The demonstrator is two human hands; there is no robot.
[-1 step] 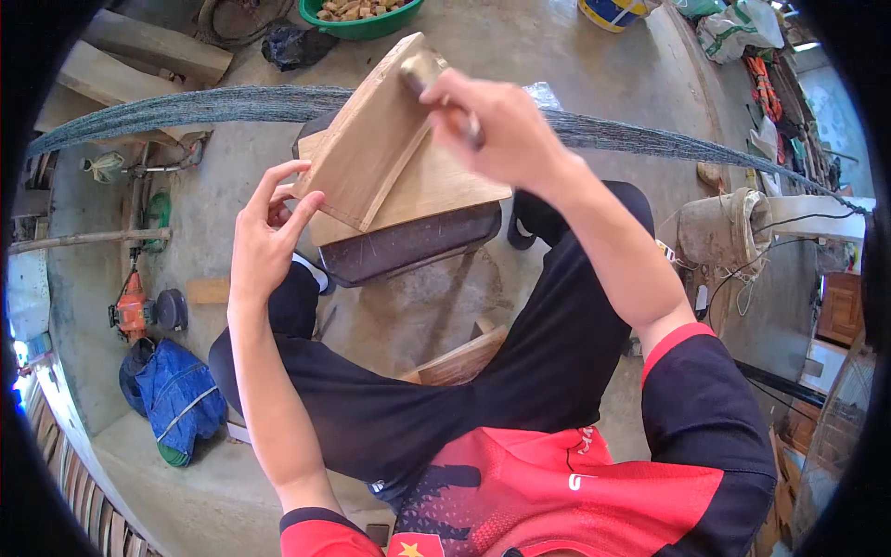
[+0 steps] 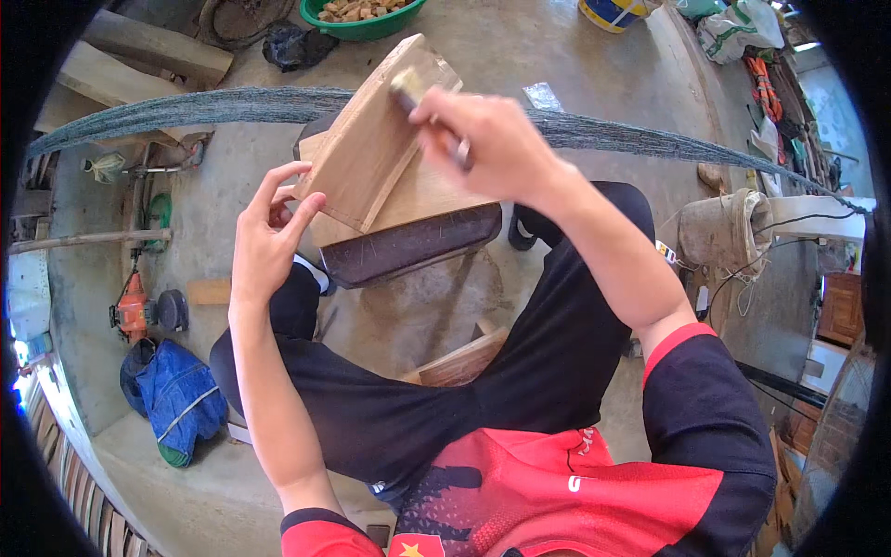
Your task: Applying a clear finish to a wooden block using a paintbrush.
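I see my left hand (image 2: 274, 237) gripping the lower left corner of a tilted, angled wooden piece (image 2: 357, 172) with a raised strip along one side. My right hand (image 2: 497, 148) holds a blurred hand tool (image 2: 408, 86), with a pale head and an orange and dark handle, against or just over the face of that piece; I cannot tell if it touches. The piece rests on a flat pale board (image 2: 441, 186), which lies on a dark padded top (image 2: 413, 246) in front of my legs.
A grey-blue rope hammock (image 2: 204, 107) stretches across behind the work. Beyond are a green basin of wood bits (image 2: 360, 23) and a bucket (image 2: 613, 14). Orange machine (image 2: 135, 306) and blue cloth bundle (image 2: 176, 399) lie left; worn pale container (image 2: 715, 227) stands right.
My right hand and the tool have moved left along the wooden piece, with the tool's head slightly lower. My left hand stays where it was.
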